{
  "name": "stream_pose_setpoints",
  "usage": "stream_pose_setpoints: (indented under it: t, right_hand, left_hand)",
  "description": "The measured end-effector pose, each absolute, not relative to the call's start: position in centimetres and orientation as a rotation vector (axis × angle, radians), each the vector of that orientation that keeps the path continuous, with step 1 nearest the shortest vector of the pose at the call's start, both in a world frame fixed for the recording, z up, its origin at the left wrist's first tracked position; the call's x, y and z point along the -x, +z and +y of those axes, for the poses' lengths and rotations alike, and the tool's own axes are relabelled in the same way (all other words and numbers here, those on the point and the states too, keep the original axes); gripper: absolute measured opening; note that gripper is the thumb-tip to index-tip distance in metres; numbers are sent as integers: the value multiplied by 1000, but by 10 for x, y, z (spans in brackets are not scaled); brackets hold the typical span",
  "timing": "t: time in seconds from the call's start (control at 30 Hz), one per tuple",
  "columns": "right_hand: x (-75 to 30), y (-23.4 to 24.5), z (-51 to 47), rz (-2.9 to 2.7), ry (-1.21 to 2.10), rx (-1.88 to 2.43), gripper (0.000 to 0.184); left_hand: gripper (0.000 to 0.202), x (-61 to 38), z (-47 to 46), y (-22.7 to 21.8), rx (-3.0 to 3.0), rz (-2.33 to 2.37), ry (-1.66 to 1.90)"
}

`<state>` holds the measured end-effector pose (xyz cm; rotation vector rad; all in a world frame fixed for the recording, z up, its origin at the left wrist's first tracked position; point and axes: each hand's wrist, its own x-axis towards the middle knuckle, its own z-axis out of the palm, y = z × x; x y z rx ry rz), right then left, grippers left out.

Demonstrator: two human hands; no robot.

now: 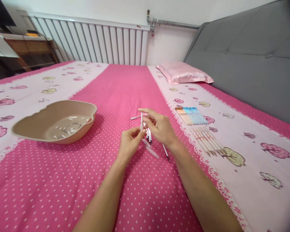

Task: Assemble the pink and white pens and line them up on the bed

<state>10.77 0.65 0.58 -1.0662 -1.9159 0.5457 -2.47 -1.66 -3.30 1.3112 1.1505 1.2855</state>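
A slim whitish pen [141, 120] stands nearly upright between my hands. My left hand [129, 141] is closed, pinching its lower part between thumb and fingers. My right hand [162, 128] is closed about its upper part, with the index finger stretched across the top end. Beneath my hands, several thin white sticks with dark tips [149, 136], which look like pen refills, lie on the bedspread, partly hidden by my right hand. A translucent pink pen barrel [151, 152] rests nearer to me. Another dark-tipped stick [166, 152] lies by my right wrist, and a pale pink tube [135, 117] lies beyond my hands.
A beige basin [21, 129] holding small white pieces stands at left. On the right lie a row of blue and orange pens [192, 116] and a row of clear, pale pens [207, 140]. Farther back are a pink pillow [183, 72] and a grey headboard [246, 61].
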Motion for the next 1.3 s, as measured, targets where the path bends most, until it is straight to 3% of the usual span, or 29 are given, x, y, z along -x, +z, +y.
stream_pose_setpoints:
  t: [0.3, 0.47, 0.63, 0.83, 1.3]
  right_hand:
    - [-109, 11, 5, -1954, 580, 1068, 40]
    - [-116, 8, 11, -1836, 689, 995, 48]
    - [-138, 9, 19, -1640, 477, 1500, 38]
    - [-145, 8, 15, -1914, 290, 2198, 29]
    - [-146, -8, 31, -1838, 260, 2348, 39]
  left_hand:
    - [42, 22, -15, -37, -1243, 1014, 1297]
    - [38, 22, -19, -30, -1221, 1053, 1327]
    - [38, 22, -20, -28, -1197, 1132, 1323]
    - [35, 24, -19, -30, -1223, 1205, 1314]
    - [37, 24, -18, -31, -1210, 1239, 1316]
